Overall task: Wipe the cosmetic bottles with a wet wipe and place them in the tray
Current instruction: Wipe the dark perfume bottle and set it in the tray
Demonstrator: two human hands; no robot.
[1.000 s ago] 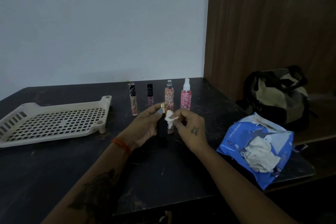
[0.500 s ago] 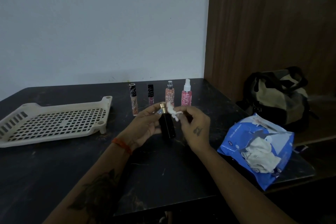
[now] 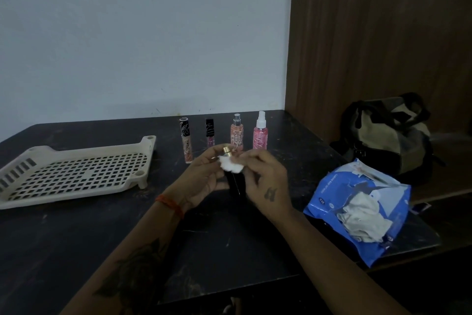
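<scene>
Both of my hands have a grip on something. My left hand (image 3: 204, 176) holds the black bottle (image 3: 236, 185) upright above the table (image 3: 76, 238), with the fingers curled around its side. This bottle has a gold cap (image 3: 226, 151) on top. My right hand (image 3: 265, 179) pinches a small white wet wipe (image 3: 231, 166) and presses it against the upper part of the bottle, just under the cap.

Behind my hands four more bottles stand in a row near the wall. From left to right they are a beige tube (image 3: 186, 139) with a dark patterned cap, a small pink tube (image 3: 210, 132) with a black cap, a peach spray bottle (image 3: 237, 133) and a pink spray bottle (image 3: 260, 133) with a white nozzle. All four are upright and apart from each other.

On the left side of the table lies the cream tray (image 3: 76, 176) with a grid of holes in its floor. I see no bottle inside it. On the right side lies the blue pack of wipes (image 3: 339, 192), torn open, with a crumpled wipe (image 3: 362, 220) on top of it. Behind the pack, a beige and black bag (image 3: 388, 135) rests against the wooden panel (image 3: 370, 33).
</scene>
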